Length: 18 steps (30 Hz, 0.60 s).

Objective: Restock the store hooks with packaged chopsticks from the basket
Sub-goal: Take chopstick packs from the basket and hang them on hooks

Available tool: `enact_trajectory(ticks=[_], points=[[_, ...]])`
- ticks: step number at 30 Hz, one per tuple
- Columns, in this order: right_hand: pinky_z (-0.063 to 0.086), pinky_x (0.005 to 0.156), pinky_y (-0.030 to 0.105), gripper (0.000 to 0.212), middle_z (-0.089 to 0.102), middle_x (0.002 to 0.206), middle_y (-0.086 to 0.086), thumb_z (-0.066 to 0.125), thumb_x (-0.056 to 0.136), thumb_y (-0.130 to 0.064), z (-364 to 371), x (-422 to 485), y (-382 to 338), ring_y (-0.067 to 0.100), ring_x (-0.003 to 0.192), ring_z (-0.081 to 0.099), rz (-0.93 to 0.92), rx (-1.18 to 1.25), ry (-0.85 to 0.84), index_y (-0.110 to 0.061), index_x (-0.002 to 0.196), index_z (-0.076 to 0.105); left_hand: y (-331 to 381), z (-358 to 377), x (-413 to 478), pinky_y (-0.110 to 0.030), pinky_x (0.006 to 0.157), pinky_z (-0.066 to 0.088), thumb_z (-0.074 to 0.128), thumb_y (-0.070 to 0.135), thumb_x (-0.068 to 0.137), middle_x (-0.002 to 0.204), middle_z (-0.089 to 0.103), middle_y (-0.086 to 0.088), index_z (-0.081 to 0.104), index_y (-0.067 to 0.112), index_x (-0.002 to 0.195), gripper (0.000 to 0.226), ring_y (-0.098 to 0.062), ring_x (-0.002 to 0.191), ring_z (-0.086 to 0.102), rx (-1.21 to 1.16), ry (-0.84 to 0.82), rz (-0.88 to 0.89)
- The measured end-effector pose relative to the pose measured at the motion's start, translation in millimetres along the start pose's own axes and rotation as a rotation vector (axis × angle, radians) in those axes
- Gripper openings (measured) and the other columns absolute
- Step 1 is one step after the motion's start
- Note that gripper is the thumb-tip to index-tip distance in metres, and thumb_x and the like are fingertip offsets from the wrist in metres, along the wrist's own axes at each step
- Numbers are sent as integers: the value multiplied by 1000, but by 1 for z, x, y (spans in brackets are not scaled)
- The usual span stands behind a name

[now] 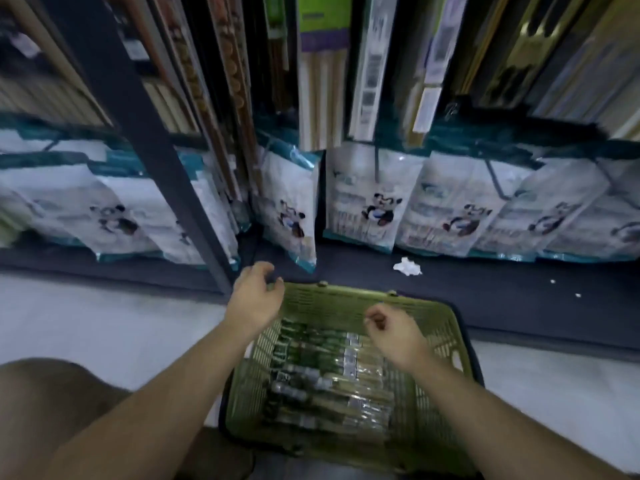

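Note:
A green plastic basket (446,341) stands on the floor in front of me, filled with several clear packets of chopsticks (329,382) lying side by side. My left hand (254,299) hovers over the basket's far left corner, fingers loosely curled and holding nothing. My right hand (394,327) hangs above the packets near the basket's middle, fingers loosely curled, also holding nothing. Above, long chopstick packets (322,81) hang in rows on the display rack.
White panda-printed bags (367,199) hang in a row along the lower rack. A dark metal upright (138,126) slants down to the left of my left hand. A crumpled white scrap (408,266) lies on the dark base shelf. My knee (41,410) is at lower left.

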State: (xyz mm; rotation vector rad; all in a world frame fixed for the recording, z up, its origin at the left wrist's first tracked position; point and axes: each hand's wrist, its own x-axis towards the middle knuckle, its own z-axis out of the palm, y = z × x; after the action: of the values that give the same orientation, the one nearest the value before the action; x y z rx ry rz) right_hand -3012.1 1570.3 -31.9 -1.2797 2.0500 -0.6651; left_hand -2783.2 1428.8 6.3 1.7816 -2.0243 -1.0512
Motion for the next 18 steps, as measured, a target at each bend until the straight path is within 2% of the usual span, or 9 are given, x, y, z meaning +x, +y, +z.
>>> enact_trajectory(ticks=[2,4,7,10,12,16,18], points=[[53,85,31,12,75,98,-1,64,94,-20,29,1,24,21,94,69,88,-90,-133,-19,101,74,-35,8,-4,-46,99,46,57,30,100,129,54,-15,51,11,139,43,-37,122,52,67,42,-92],[51,81,27,14,75,98,6,62,95,-16,56,1,45,24,92,68,103,-144,-236,-13,100,75,-64,16,-8,-48,105,44,56,35,100,134,51,-15,47,11,139,47,-37,127,48,45,25,-171],[39,64,17,13,72,99,13,61,95,-9,94,2,68,24,89,63,128,-217,-368,-5,99,73,-95,31,-19,-48,92,51,49,45,103,118,62,-13,46,18,134,41,-37,108,61,-29,-68,-220],[46,75,23,25,70,112,7,64,97,-25,124,2,82,24,101,64,122,-299,-499,-15,119,69,-111,43,-30,-44,79,54,48,53,103,97,67,-3,49,30,119,28,-28,88,66,-148,-49,-209],[52,84,32,31,69,114,5,68,94,-34,138,1,84,25,103,64,74,-345,-570,-21,121,67,-116,48,-31,-44,77,56,48,56,101,91,67,1,50,34,113,25,-24,83,67,-186,4,-206],[51,82,34,40,64,115,5,72,87,-46,158,-6,85,25,103,59,-33,-490,-683,-22,118,64,-123,51,-29,-47,73,60,49,60,97,88,67,6,51,37,106,24,-19,80,69,-213,19,-204],[49,82,33,46,63,118,4,74,85,-46,164,-7,88,24,106,57,-36,-515,-652,-22,122,63,-126,53,-28,-41,66,57,50,60,96,81,66,13,51,40,102,20,-8,72,66,-224,21,-203]])
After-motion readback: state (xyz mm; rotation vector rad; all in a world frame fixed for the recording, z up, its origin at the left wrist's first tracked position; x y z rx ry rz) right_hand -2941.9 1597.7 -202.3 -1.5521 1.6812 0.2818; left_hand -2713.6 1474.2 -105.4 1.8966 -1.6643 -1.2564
